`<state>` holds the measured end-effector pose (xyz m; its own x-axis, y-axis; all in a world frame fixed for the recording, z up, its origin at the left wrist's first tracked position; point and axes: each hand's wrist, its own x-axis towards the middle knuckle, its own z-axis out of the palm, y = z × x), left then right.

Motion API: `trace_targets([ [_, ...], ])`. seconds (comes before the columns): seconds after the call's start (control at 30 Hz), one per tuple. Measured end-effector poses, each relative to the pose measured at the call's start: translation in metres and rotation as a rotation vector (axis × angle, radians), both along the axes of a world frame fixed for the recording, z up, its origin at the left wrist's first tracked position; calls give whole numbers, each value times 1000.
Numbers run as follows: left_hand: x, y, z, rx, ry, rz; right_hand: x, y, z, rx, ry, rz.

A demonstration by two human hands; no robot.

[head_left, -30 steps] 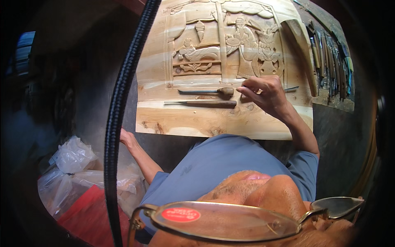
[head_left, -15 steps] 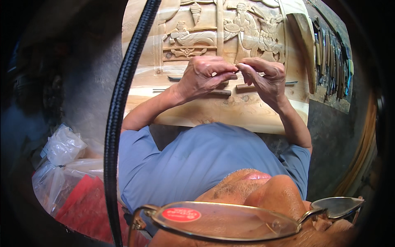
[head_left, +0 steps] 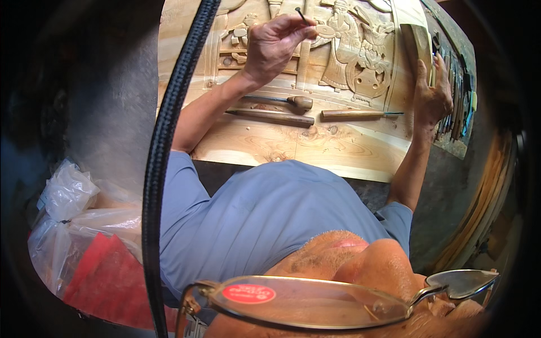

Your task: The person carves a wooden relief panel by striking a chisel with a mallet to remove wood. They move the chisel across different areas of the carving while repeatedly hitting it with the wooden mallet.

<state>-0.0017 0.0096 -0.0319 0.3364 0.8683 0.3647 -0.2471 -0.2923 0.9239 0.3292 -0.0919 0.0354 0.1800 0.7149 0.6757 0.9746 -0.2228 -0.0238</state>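
Your hands have parted: your left hand [head_left: 274,42] now pinches a thin dark tool [head_left: 301,15] over the pale carved wooden relief panel [head_left: 315,141], while your right hand [head_left: 431,98], fingers loosely open, reaches the row of chisels [head_left: 453,112].

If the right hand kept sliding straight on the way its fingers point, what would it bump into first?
The right hand rests at the right edge of the carved wooden panel, fingers pointing up along it. Straight on, it would probably first meet the curved wooden piece by its fingertips, though depth is hard to judge here.

Single head view; looks steeply down, close over carved wooden panel [head_left: 338,67]; fisheye bends edges.
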Motion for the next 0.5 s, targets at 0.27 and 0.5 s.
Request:
trace_targets([
  [0.27, 12, 17, -3, 294, 149, 153, 7, -7, -9, -300, 292, -174],
  [0.5, 17, 15, -15, -23, -14, 62, 11, -6, -19, -211, 187, -163],
])
